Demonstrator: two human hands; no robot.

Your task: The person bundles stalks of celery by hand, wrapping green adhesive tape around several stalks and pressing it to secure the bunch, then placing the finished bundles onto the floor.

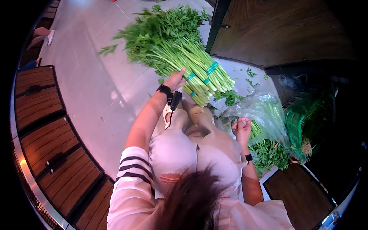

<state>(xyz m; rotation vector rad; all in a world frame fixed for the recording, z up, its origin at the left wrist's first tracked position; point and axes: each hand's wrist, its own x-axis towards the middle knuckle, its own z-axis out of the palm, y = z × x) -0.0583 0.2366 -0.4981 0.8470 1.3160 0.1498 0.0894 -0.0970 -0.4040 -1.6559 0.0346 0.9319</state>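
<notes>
Several bunches of leafy celery [199, 63], bound with green bands, lie piled on the floor in front of my knees. Their cut stalk ends face me and the leaves spread away. My left hand [175, 79] is closed round the left side of the stalks, its thumb on top. To the right, my right hand [242, 129] is held with curled, pinched fingers at the edge of a clear plastic bag [268, 115]. More green stalks show inside that bag. What the right fingertips hold, if anything, is too small to make out.
Loose leaves [230, 97] are scattered by the stalk ends. At the right lie more leafy greens [270, 155] and a green mesh or plastic wrap [294, 124]. A wooden panel [280, 32] stands at the far right; wooden cabinets [50, 134] line the left.
</notes>
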